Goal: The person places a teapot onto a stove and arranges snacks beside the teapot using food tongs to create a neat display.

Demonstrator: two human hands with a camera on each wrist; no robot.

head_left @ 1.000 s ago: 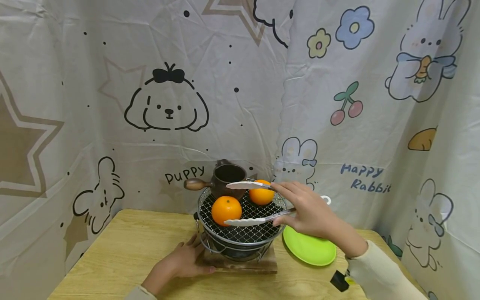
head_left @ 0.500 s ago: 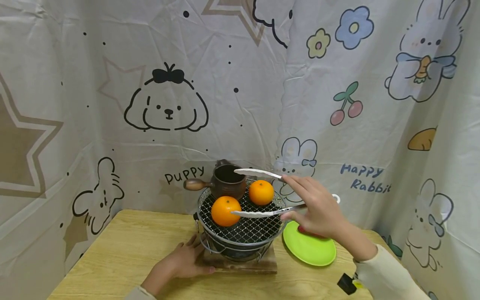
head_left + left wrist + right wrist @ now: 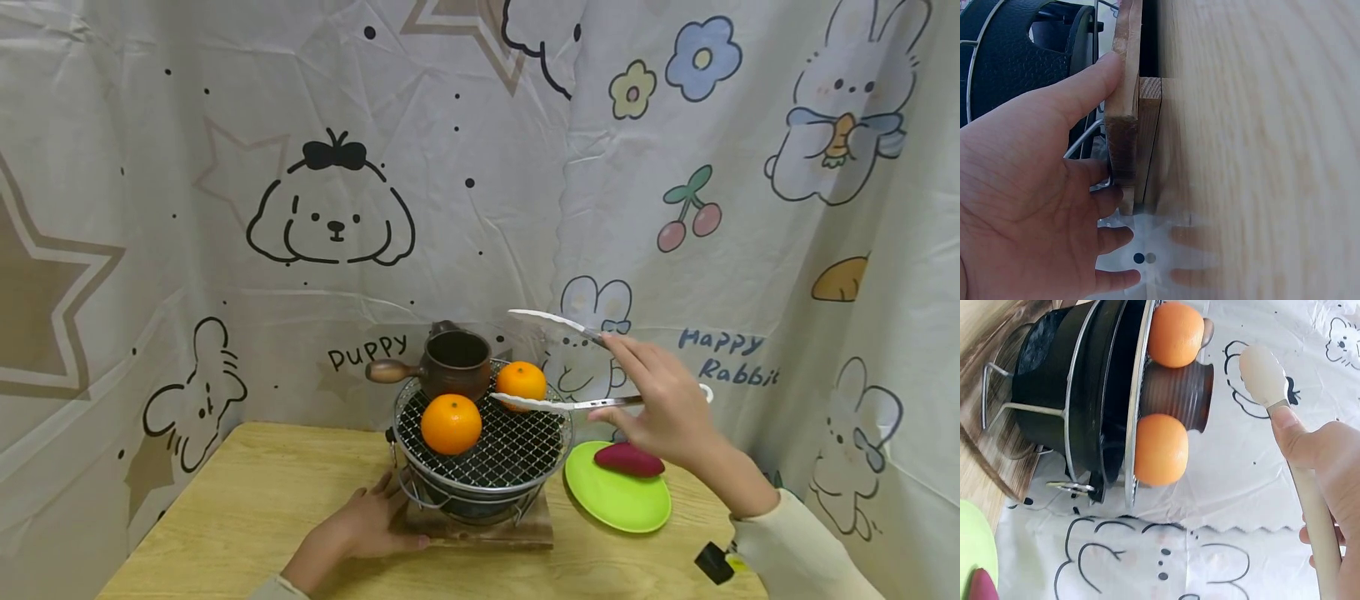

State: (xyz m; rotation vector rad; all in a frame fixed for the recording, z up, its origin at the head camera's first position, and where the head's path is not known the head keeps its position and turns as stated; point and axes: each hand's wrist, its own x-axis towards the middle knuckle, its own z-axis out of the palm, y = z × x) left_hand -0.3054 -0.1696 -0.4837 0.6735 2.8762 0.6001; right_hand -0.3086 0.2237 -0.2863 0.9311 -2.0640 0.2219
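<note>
Up close, the fingers of the right hand (image 3: 663, 408) are curled round the handle end of a pair of metal tongs (image 3: 570, 367), thumb laid along one arm, as the right wrist view shows. The tongs' long axis runs roughly level, handle by the palm on the right, tips pointing left towards the grill (image 3: 483, 442). Their two arms are spread wide: the upper tip hangs in the air above the far orange (image 3: 522, 382), the lower tip reaches across just in front of that fruit. Nothing is caught between them.

The left hand (image 3: 358, 529) rests on the table (image 3: 247, 508), fingers straight and relaxed, thumb pressed against the edge of the wooden base (image 3: 1124, 119) under the grill; it grips nothing.

On the wire mesh sit the near orange (image 3: 451, 423), the far orange behind it to the right, and a brown clay pot (image 3: 450, 362) with a wooden handle sticking out leftwards. Just right of the grill, below the right hand, lies a green plate (image 3: 611, 500) with a purple sweet potato (image 3: 628, 459) on it. A cartoon-printed cloth (image 3: 337, 208) hangs behind.
</note>
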